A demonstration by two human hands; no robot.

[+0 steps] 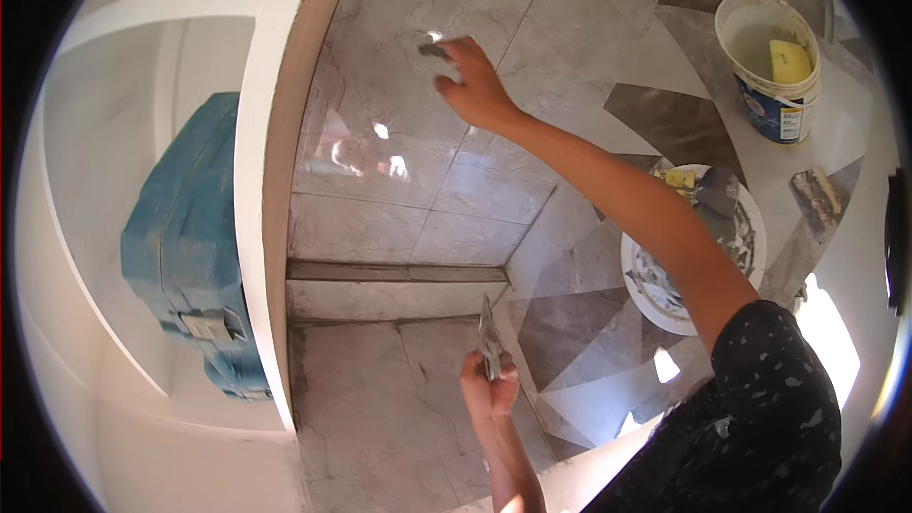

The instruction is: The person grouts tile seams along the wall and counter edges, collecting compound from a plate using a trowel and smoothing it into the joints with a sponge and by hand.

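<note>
My right hand (480, 90) reaches out over the grey marbled tiles (513, 218), its fingers pinching a small dark flat piece (434, 50) close to the tile surface. What that piece is I cannot make out. Lower down, my left hand (489, 385) is closed round a putty knife (487, 328), its narrow metal blade pointing up and away. That blade is close to the tiled ledge (399, 274), though whether it touches cannot be told. Dark lines mark the joints between the tiles.
Right of the tiles, a white round tray (638, 290) holds grey paste and a yellow piece (676, 179). Beyond stands a white bucket (774, 104) with a yellow sponge (789, 62). A smeared block (815, 199) lies nearby. Left, a white frame (258, 180) borders a teal case (190, 228).
</note>
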